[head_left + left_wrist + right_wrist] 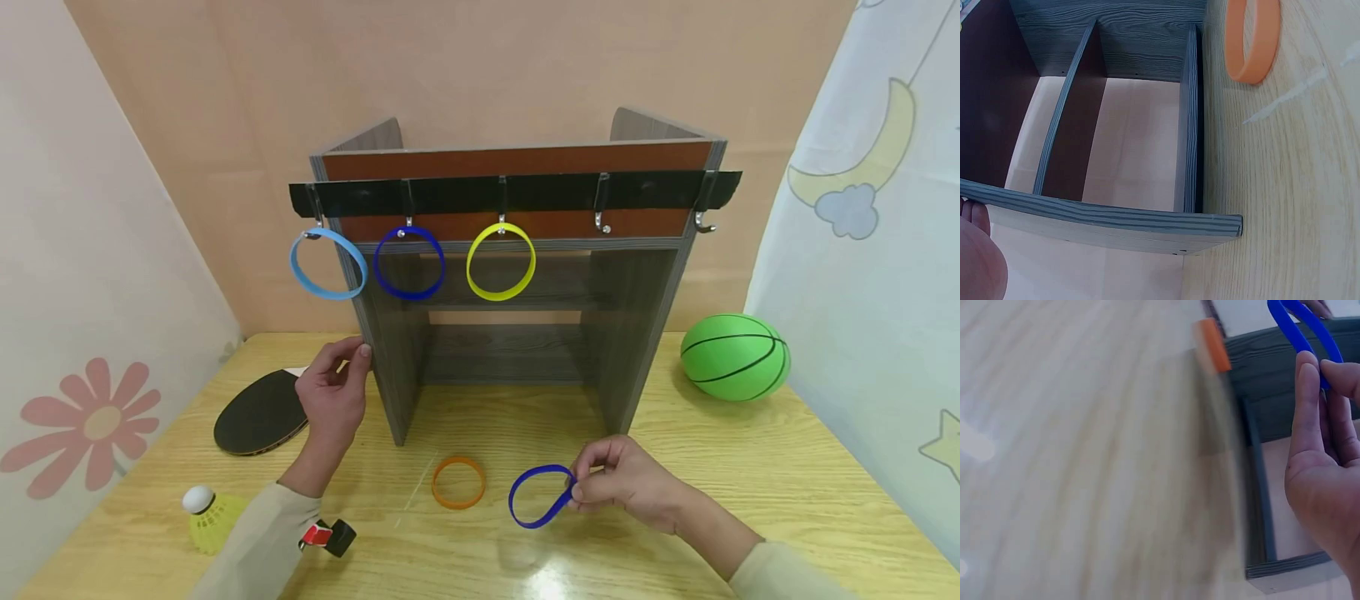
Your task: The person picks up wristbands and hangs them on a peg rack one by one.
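Note:
My right hand (626,487) pinches a dark blue silicone wristband (523,498) between thumb and fingers, over the table in front of the shelf. The right wrist view shows the same blue wristband (1310,328) at the fingertips. My left hand (336,387) is at the outer left side of the grey wooden shelf (382,333), fingertips right at the panel. An orange wristband (459,506) lies on the table between the hands. Light blue (298,273), dark blue (410,296) and yellow (500,297) wristbands hang from hooks on the black strip (457,195).
Two bare hooks, one silver (602,218) and one at the far right (703,221), are on the strip. A black table-tennis bat (258,417) and a yellow shuttlecock (212,521) lie to the left. At right sits a green ball (735,357). Patterned cloth walls flank the wooden table (750,492).

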Available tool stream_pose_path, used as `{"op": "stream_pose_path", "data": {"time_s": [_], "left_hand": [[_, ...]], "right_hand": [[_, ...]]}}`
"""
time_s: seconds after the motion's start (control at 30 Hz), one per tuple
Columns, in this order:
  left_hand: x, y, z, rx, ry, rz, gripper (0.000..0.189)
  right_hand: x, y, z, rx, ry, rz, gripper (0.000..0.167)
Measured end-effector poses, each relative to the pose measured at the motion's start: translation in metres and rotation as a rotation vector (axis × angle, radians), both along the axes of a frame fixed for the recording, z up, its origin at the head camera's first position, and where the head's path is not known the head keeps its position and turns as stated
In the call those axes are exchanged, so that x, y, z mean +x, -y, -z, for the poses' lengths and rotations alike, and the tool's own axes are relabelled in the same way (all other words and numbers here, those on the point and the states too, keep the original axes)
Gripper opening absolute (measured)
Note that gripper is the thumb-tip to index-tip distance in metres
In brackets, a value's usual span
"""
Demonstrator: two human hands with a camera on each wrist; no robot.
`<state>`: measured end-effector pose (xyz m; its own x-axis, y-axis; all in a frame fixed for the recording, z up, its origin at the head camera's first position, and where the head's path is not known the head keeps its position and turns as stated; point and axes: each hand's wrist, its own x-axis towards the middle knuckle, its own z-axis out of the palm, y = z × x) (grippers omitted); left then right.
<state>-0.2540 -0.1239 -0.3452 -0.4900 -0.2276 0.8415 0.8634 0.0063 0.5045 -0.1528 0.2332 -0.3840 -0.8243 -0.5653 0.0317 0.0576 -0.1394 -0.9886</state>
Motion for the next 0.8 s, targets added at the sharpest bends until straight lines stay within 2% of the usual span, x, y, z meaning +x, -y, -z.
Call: {"op": "stream_pose_path", "data": {"time_s": [0.47,0.67,0.8], "left_hand": [[0.001,0.0,-0.001,0.012,-0.013,0.028,0.01],[0.001,-0.001,-0.001,0.027,-0.023,0.047,0.01],[0.001,0.0,-0.001,0.022,-0.017,0.049,0.01]], "right_hand": [[-0.01,-0.002,-0.042,-0.32,-0.138,-0.024,0.032],[-0.014,0.002,-0.059,-0.451,-0.169,-0.07,0.035],[-0.018,0.006,-0.073,-0.558,-0.223,-0.107,0.034]]}}
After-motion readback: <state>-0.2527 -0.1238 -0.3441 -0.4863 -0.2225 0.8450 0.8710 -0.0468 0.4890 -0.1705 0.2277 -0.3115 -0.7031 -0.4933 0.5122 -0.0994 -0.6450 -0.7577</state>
